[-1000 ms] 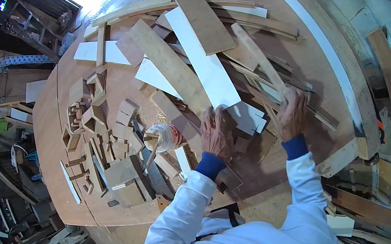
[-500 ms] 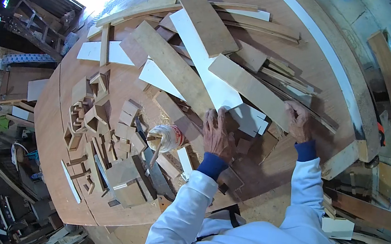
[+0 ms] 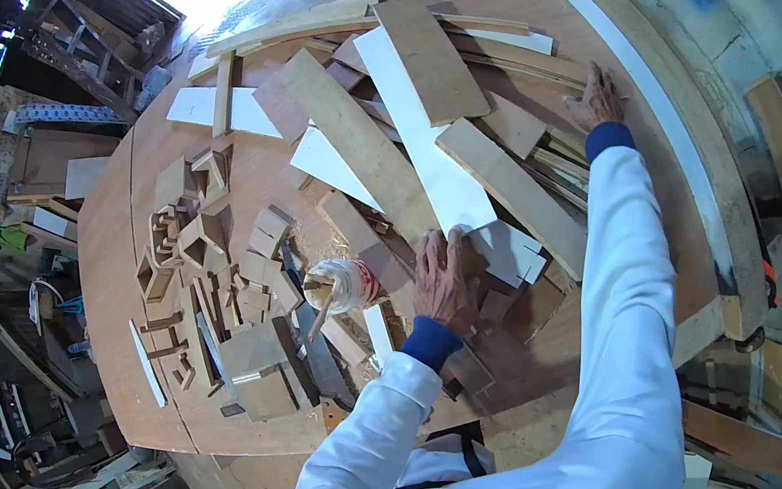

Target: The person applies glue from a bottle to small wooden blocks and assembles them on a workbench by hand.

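My left hand (image 3: pixel 444 281) lies with its fingers stretched out over the near end of a long tan board (image 3: pixel 365 145), beside the tip of a long white board (image 3: pixel 432 139). Farther out, my right hand (image 3: pixel 597 98) is open, fingers apart, at the right end of several thin wooden strips (image 3: pixel 520 56). A grey-brown board (image 3: pixel 520 193) lies below it, close to the right sleeve. Left of my left hand stands a white tub (image 3: pixel 345 283) with a stick (image 3: pixel 321 310) in it.
Small wooden blocks and box-like pieces (image 3: pixel 199 241) lie in a cluster on the left of the round wooden tabletop (image 3: pixel 109 304). A wide brown board (image 3: pixel 428 63) rests on the pile. A curved white-edged rim (image 3: pixel 673 115) bounds the right side. Offcuts (image 3: pixel 755 446) stand beyond it.
My right hand has left the near end of the grey-brown board and moved away from me to the far thin strips. My left hand stays on the boards. The view has shifted slightly.
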`<state>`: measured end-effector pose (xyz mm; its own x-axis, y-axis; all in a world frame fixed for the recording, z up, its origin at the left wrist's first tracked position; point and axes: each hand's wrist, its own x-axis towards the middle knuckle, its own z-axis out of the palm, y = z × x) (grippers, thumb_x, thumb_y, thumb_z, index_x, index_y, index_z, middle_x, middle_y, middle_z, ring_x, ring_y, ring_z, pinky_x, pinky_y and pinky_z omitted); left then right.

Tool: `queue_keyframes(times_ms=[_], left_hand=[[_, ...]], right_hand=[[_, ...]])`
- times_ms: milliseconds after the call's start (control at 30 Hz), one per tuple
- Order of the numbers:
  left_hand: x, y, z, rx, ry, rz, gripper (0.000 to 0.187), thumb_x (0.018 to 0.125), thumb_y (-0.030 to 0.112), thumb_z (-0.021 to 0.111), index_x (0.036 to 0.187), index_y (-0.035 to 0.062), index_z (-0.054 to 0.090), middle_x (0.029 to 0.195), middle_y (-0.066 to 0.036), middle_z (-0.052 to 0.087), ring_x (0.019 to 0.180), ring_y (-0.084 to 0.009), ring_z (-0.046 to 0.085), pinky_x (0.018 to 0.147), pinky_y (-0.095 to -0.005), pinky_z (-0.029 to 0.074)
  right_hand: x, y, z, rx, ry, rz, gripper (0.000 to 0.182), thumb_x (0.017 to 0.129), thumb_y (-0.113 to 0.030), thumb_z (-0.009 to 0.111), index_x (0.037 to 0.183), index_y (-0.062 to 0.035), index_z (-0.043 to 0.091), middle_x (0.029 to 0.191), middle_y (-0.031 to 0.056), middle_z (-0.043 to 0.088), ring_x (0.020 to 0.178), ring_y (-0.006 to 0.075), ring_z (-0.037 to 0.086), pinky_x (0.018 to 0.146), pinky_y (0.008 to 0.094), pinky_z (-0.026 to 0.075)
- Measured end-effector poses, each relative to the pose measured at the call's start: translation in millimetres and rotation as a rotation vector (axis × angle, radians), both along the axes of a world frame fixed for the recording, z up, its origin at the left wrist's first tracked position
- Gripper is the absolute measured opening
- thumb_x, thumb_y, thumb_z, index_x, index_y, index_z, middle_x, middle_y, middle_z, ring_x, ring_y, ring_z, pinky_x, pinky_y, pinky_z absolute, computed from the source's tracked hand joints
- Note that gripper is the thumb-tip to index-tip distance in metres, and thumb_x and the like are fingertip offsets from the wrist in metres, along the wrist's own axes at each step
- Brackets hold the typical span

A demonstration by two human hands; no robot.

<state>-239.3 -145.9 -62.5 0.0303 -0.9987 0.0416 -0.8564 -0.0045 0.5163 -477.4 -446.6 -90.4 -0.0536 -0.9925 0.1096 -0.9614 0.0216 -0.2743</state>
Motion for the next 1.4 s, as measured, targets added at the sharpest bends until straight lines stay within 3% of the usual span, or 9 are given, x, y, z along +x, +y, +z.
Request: queue_keyframes(times_ms=[133, 233, 367, 533, 667, 1000, 1100, 1167, 1400], left_hand=[[0.8, -0.2, 0.0, 0.033, -0.001, 0.008, 0.079, 0.069, 0.012, 0.068, 0.136, 0.0036, 0.027, 0.133, -0.028, 0.031, 0.122, -0.0448, 0.033, 0.101, -0.0473, 0.033], [-0.5, 0.4, 1.5, 0.029, -0.011, 0.020, 0.080, 0.069, 0.013, 0.069, 0.136, 0.0043, 0.027, 0.134, -0.027, 0.031, 0.122, -0.0451, 0.034, 0.100, -0.0475, 0.035], [-1.5, -0.1, 0.9, 0.042, -0.008, 0.029, 0.080, 0.070, 0.013, 0.068, 0.137, 0.0047, 0.026, 0.134, -0.027, 0.030, 0.121, -0.0450, 0.034, 0.099, -0.0476, 0.036], [-0.9, -0.7, -0.5, 0.032, -0.028, 0.023, 0.080, 0.070, 0.012, 0.068, 0.137, 0.0042, 0.026, 0.134, -0.027, 0.031, 0.122, -0.0442, 0.034, 0.100, -0.0468, 0.035], [-2.5, 0.0, -0.6, 0.021, -0.028, 0.028, 0.079, 0.070, 0.011, 0.068, 0.137, 0.0034, 0.026, 0.133, -0.027, 0.032, 0.123, -0.0439, 0.033, 0.101, -0.0459, 0.034], [-1.5, 0.6, 0.2, 0.052, 0.011, 0.042, 0.075, 0.072, 0.014, 0.069, 0.135, 0.0052, 0.030, 0.134, -0.026, 0.031, 0.127, -0.0429, 0.029, 0.103, -0.0465, 0.031], [-0.4, 1.4, -1.0, 0.063, 0.027, 0.045, 0.074, 0.072, 0.013, 0.069, 0.135, 0.0054, 0.031, 0.134, -0.026, 0.031, 0.127, -0.0425, 0.030, 0.102, -0.0463, 0.032], [0.4, 1.7, -5.4, 0.008, -0.025, 0.027, 0.079, 0.069, 0.012, 0.071, 0.136, 0.0063, 0.029, 0.134, -0.025, 0.031, 0.124, -0.0417, 0.034, 0.097, -0.0454, 0.039], [-1.8, 1.1, -2.7, 0.047, -0.036, 0.058, 0.080, 0.070, 0.014, 0.071, 0.136, 0.0070, 0.028, 0.135, -0.025, 0.032, 0.125, -0.0411, 0.034, 0.097, -0.0454, 0.038]], right_hand=[[-3.8, -45.9, -27.5, 0.165, 0.093, 0.028, 0.098, 0.069, -0.046, 0.070, 0.144, -0.0145, 0.016, 0.148, 0.0172, 0.020, 0.136, 0.0343, 0.019, 0.109, 0.0516, 0.022], [-2.7, -46.9, -34.6, 0.234, 0.129, 0.027, 0.093, 0.067, -0.053, 0.067, 0.140, -0.0131, 0.026, 0.145, 0.0145, 0.029, 0.135, 0.0376, 0.020, 0.112, 0.0479, 0.014], [1.8, -32.4, -18.8, 0.319, 0.288, 0.126, 0.092, 0.066, -0.060, 0.065, 0.138, -0.0140, 0.032, 0.143, 0.0149, 0.032, 0.135, 0.0389, 0.020, 0.112, 0.0466, 0.014], [2.3, -17.3, -25.0, 0.220, 0.261, 0.327, 0.082, 0.069, -0.069, 0.058, 0.126, -0.0113, 0.049, 0.131, 0.0170, 0.046, 0.125, 0.0331, 0.039, 0.108, 0.0444, 0.025], [-14.4, -21.5, -39.5, 0.241, 0.206, 0.362, 0.075, 0.070, -0.063, 0.063, 0.123, -0.0105, 0.052, 0.125, 0.0167, 0.051, 0.118, 0.0322, 0.046, 0.100, 0.0407, 0.038], [14.3, 14.9, 3.8, 0.296, 0.217, 0.179, 0.060, 0.073, -0.042, 0.069, 0.123, -0.0132, 0.053, 0.127, 0.0154, 0.050, 0.123, 0.0323, 0.042, 0.101, 0.0394, 0.037], [10.8, 14.5, -12.7, 0.007, 0.252, 0.120, 0.048, 0.076, -0.036, 0.065, 0.118, -0.0127, 0.056, 0.124, 0.0149, 0.053, 0.123, 0.0321, 0.042, 0.101, 0.0395, 0.037], [10.8, 7.9, 6.5, 0.287, 0.305, 0.202, 0.048, 0.078, -0.036, 0.062, 0.120, -0.0129, 0.054, 0.127, 0.0149, 0.050, 0.123, 0.0321, 0.041, 0.101, 0.0429, 0.036], [27.7, -28.7, 4.5, 0.436, 0.243, 0.237, 0.054, 0.075, -0.033, 0.062, 0.121, -0.0078, 0.048, 0.120, 0.0183, 0.054, 0.117, 0.0339, 0.047, 0.094, 0.0458, 0.042]])
